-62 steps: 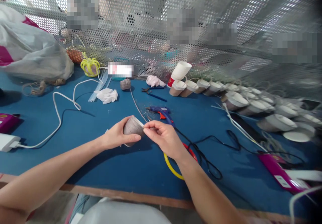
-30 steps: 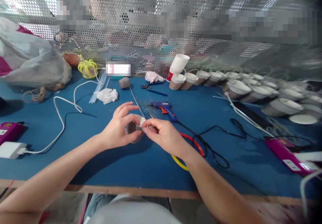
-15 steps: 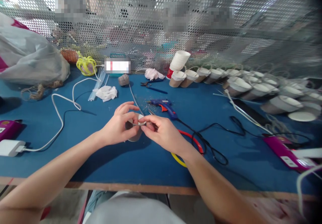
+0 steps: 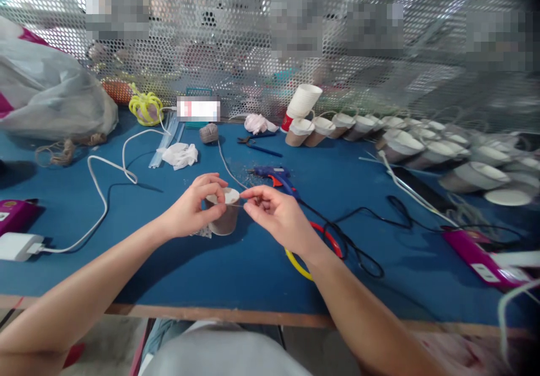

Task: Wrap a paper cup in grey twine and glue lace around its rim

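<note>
My left hand [image 4: 192, 207] grips a small paper cup [image 4: 223, 214] wrapped in grey-brown twine, upright over the blue table [image 4: 126, 263]. My right hand [image 4: 276, 215] pinches the twine strand [image 4: 230, 170] at the cup's rim. That strand runs back to a twine ball [image 4: 208, 133] near the mesh screen. A blue glue gun [image 4: 275, 177] lies just behind my right hand, with its black cord [image 4: 358, 258] trailing right.
Several twine-wrapped cups [image 4: 405, 145] lie in rows at the right, with a white cup stack [image 4: 302, 101] behind them. Also here: pliers [image 4: 257, 145], glue sticks [image 4: 166, 139], a white cable [image 4: 101, 190] with charger [image 4: 17, 246], a plastic bag [image 4: 46, 94], yellow and red rings [image 4: 304, 266], a magenta box [image 4: 476, 255].
The cup has turned from lying sideways in my left hand to standing upright with its mouth up. My right hand stays at the rim with the twine.
</note>
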The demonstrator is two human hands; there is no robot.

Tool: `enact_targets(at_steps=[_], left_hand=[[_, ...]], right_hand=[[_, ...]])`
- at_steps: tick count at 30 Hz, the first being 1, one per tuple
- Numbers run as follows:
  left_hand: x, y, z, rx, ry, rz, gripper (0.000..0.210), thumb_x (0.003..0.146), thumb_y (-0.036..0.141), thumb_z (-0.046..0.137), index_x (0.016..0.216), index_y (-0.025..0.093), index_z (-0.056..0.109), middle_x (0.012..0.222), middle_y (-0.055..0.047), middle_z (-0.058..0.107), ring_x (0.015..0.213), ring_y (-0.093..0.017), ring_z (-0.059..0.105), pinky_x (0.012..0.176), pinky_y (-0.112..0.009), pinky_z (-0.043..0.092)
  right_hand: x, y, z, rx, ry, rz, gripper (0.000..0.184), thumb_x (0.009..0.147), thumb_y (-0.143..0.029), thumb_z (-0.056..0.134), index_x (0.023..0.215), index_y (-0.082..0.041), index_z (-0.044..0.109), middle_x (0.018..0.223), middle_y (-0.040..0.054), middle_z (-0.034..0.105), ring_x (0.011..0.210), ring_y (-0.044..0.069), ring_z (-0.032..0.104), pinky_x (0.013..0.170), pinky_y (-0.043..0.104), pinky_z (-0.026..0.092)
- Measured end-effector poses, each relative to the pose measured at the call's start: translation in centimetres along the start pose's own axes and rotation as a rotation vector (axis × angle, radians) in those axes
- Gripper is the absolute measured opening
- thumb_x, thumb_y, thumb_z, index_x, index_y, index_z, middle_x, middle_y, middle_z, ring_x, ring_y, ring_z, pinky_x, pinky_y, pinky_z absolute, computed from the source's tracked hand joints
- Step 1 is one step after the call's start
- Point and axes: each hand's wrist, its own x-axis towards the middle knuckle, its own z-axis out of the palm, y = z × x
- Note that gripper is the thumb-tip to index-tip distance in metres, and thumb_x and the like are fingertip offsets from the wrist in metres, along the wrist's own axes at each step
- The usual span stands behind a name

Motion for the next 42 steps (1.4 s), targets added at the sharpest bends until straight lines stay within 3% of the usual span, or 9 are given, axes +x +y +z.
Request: enact_targets(at_steps=[4, 9, 13, 19, 26, 30, 34, 38, 42], left_hand=[[0.2, -0.3, -0.7, -0.055, -0.042, -0.074, 0.008, 0.077, 0.023, 0.051, 0.071, 0.018, 0.051, 0.107, -0.011, 0.061, 0.120, -0.025, 0.045, 0.104, -0.046, 0.030], [0.7, -0.2, -1.3, -0.041, -0.081, -0.080, 0.008, 0.077, 0.023, 0.051, 0.069, 0.018, 0.051, 0.102, -0.008, 0.063, 0.114, -0.023, 0.049, 0.103, -0.044, 0.032], [0.6, -0.4, -1.7, -0.076, -0.078, -0.080, 0.010, 0.077, 0.025, 0.052, 0.070, 0.018, 0.052, 0.102, -0.009, 0.062, 0.114, -0.024, 0.050, 0.098, -0.043, 0.037], [0.3, -0.2, -1.2, -0.175, -0.106, -0.060, 0.009, 0.077, 0.024, 0.055, 0.069, 0.019, 0.053, 0.104, -0.009, 0.062, 0.119, -0.024, 0.046, 0.098, -0.043, 0.037], [-0.7, -0.6, 0.5, -0.452, -0.122, -0.069, 0.014, 0.081, 0.030, 0.055, 0.073, 0.018, 0.053, 0.111, -0.010, 0.059, 0.118, -0.023, 0.050, 0.101, -0.043, 0.036], [-1.3, -0.9, 0.8, -0.508, -0.144, -0.061, 0.017, 0.081, 0.032, 0.056, 0.073, 0.018, 0.053, 0.125, -0.012, 0.054, 0.122, -0.025, 0.048, 0.099, -0.044, 0.038], [-1.3, -1.3, 0.6, -0.489, -0.124, -0.052, 0.016, 0.081, 0.032, 0.057, 0.073, 0.018, 0.053, 0.132, -0.013, 0.050, 0.132, -0.028, 0.035, 0.097, -0.045, 0.039], [-1.2, -1.6, 0.5, -0.469, -0.085, -0.059, 0.014, 0.080, 0.029, 0.057, 0.073, 0.018, 0.053, 0.137, -0.015, 0.044, 0.137, -0.028, 0.025, 0.101, -0.047, 0.034], [-1.1, -1.7, 0.5, -0.464, -0.037, -0.057, 0.013, 0.081, 0.028, 0.056, 0.073, 0.018, 0.052, 0.137, -0.016, 0.044, 0.137, -0.028, 0.024, 0.100, -0.048, 0.034]], right_hand=[[0.6, 0.9, -0.4, 0.094, 0.115, 0.145, 0.023, 0.075, -0.034, 0.057, 0.089, -0.016, 0.058, 0.059, -0.0029, 0.053, 0.042, 0.006, 0.039, 0.040, 0.020, 0.031], [1.2, 2.3, -0.3, -0.062, 0.002, 0.203, 0.019, 0.075, -0.031, 0.055, 0.082, -0.014, 0.061, 0.057, -0.0010, 0.057, 0.040, 0.007, 0.041, 0.037, 0.020, 0.031], [1.5, 2.2, -0.1, -0.122, 0.022, 0.133, 0.016, 0.073, -0.027, 0.058, 0.083, -0.015, 0.064, 0.059, -0.0013, 0.058, 0.045, 0.008, 0.043, 0.042, 0.021, 0.035], [2.4, -0.2, -1.3, -0.173, 0.132, -0.170, 0.027, 0.082, -0.024, 0.049, 0.105, -0.017, 0.061, 0.098, 0.0086, 0.067, 0.071, 0.014, 0.059, 0.061, 0.026, 0.048], [7.4, -1.9, 0.4, -0.380, -0.124, -0.235, 0.028, 0.084, -0.012, 0.042, 0.102, -0.013, 0.064, 0.090, 0.0052, 0.071, 0.069, 0.010, 0.061, 0.063, 0.021, 0.046], [9.9, -0.9, 1.2, -0.497, -0.183, -0.198, 0.030, 0.075, -0.008, 0.057, 0.103, -0.017, 0.065, 0.069, -0.0014, 0.069, 0.062, 0.010, 0.060, 0.060, 0.020, 0.043], [9.6, 0.6, -2.3, -0.632, 0.026, -0.064, 0.009, 0.079, -0.019, 0.058, 0.082, -0.015, 0.066, 0.068, 0.0039, 0.066, 0.064, 0.015, 0.059, 0.060, 0.025, 0.042], [7.0, 3.3, -6.9, -0.721, 0.151, 0.109, 0.014, 0.078, -0.026, 0.063, 0.070, -0.015, 0.062, 0.073, 0.0080, 0.064, 0.078, 0.021, 0.061, 0.065, 0.028, 0.044], [5.8, 6.6, -8.1, -0.694, 0.130, 0.225, 0.023, 0.089, -0.031, 0.051, 0.108, -0.020, 0.058, 0.114, 0.0065, 0.058, 0.095, 0.019, 0.058, 0.080, 0.035, 0.050]])
